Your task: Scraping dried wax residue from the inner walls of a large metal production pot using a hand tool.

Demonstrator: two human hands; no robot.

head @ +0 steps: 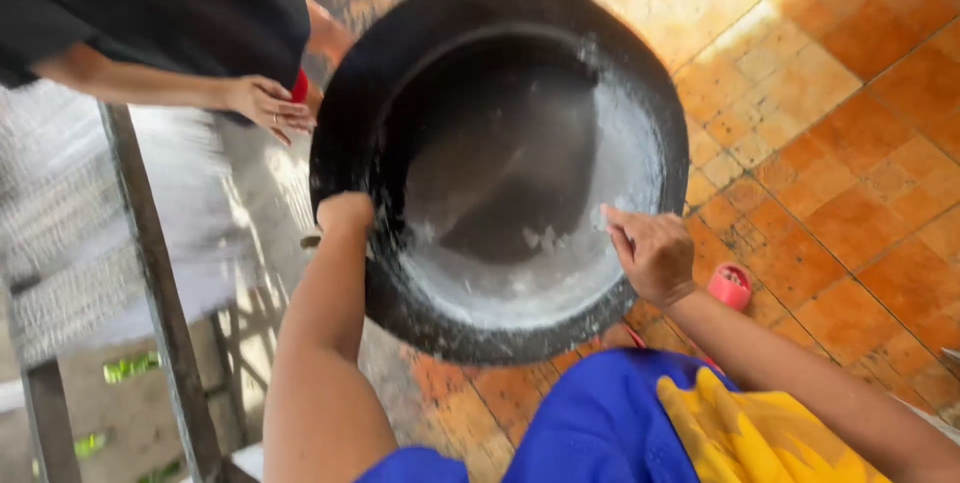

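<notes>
Both hands' grip (345, 215) (652, 253) on pan rim (340, 123)

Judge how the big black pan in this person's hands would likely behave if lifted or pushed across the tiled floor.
The black pan looks stiff: its wide rim keeps its round shape under the left hand. It is probably heavy, being thick-walled and much broader than the right hand. Its wet, foamy inside suggests a slippery hold, and on wet tiles it might slide.

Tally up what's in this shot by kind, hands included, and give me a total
Large black pans: 1, the large black pan, wet inside.
Own hands: 2, left hand gripping the pan's rim, right hand at its right edge.
Other person's hands: 1, other person's hand.
Small pink objects on the floor: 1, small pink object.
Total: 5
</notes>
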